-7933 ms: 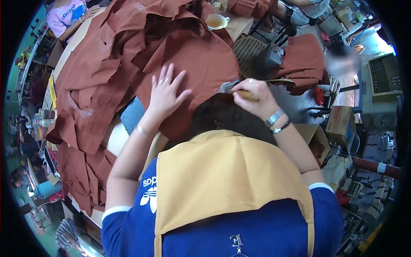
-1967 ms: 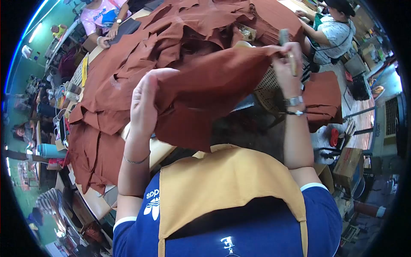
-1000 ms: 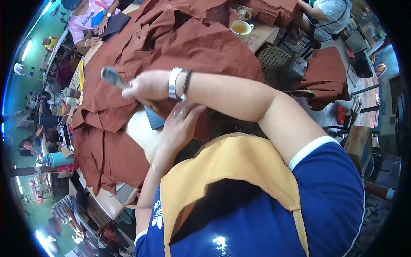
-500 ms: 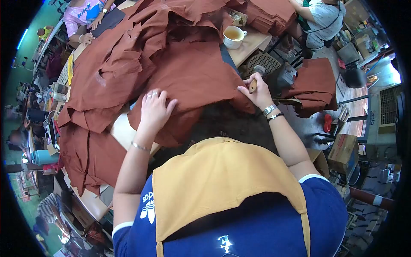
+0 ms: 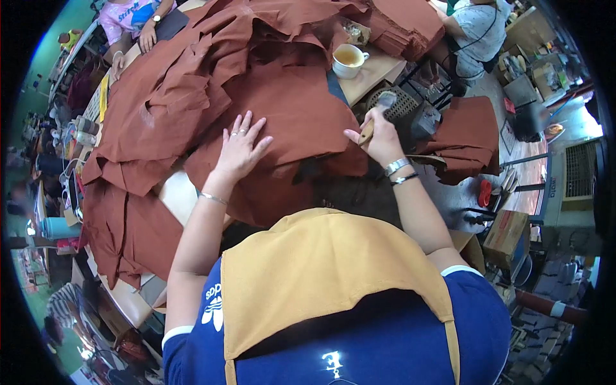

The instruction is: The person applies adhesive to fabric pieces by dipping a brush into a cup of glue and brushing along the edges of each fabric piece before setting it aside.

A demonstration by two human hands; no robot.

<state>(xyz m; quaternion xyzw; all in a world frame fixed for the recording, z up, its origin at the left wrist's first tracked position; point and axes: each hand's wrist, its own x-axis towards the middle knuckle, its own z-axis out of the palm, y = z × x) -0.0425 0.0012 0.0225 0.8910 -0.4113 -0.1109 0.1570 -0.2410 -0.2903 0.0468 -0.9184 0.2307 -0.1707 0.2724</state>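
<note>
A large sheet of reddish-brown leather [image 5: 295, 109] lies spread in front of me, its near edge hanging over the table edge. My left hand [image 5: 242, 149] rests on it with the fingers apart. In my right hand [image 5: 384, 138], beside the sheet's right edge, is a brush [image 5: 366, 133]. Its wooden handle points down toward me and its pale bristles point away. A white cup [image 5: 348, 62] of yellowish liquid stands on the table beyond the brush.
More reddish-brown sheets [image 5: 160, 115] are heaped along the left. A folded stack [image 5: 459, 138] sits at the right, near a cardboard box [image 5: 507, 237]. Two people are across the table: one in a pink shirt [image 5: 125, 16], another in a pale patterned shirt [image 5: 478, 32].
My left hand has slid farther up the sheet and its fingers have spread. My right hand has come away from the sheet's edge, still with the brush.
</note>
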